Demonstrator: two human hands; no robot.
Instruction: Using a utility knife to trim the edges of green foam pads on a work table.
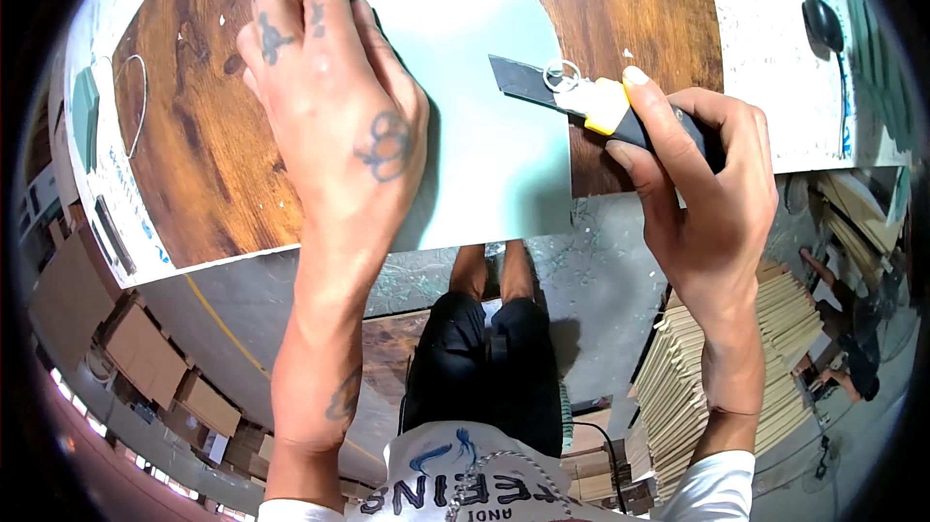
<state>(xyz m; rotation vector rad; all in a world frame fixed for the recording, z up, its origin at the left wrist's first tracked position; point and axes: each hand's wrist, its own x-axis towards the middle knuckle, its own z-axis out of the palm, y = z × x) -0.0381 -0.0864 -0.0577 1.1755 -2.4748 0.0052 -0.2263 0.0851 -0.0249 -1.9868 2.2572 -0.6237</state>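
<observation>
My left hand (334, 101) lies flat, fingers together, pressing on a pale green arched sheet (484, 135) that rests on a dark wood-grain board (208, 164). My right hand (702, 188) grips a utility knife (581, 101) with a black handle and a yellow slider. Its dark blade points left and rests on the sheet near the sheet's right edge. A small metal ring lies by the knife's yellow part.
The board lies on a white table (775, 47) whose near edge runs across the picture. A dark rounded object (821, 23) sits at the far right of the table. Below are my legs, a stack of pale wooden slats (736, 367) at right and cardboard boxes (145, 357) at left.
</observation>
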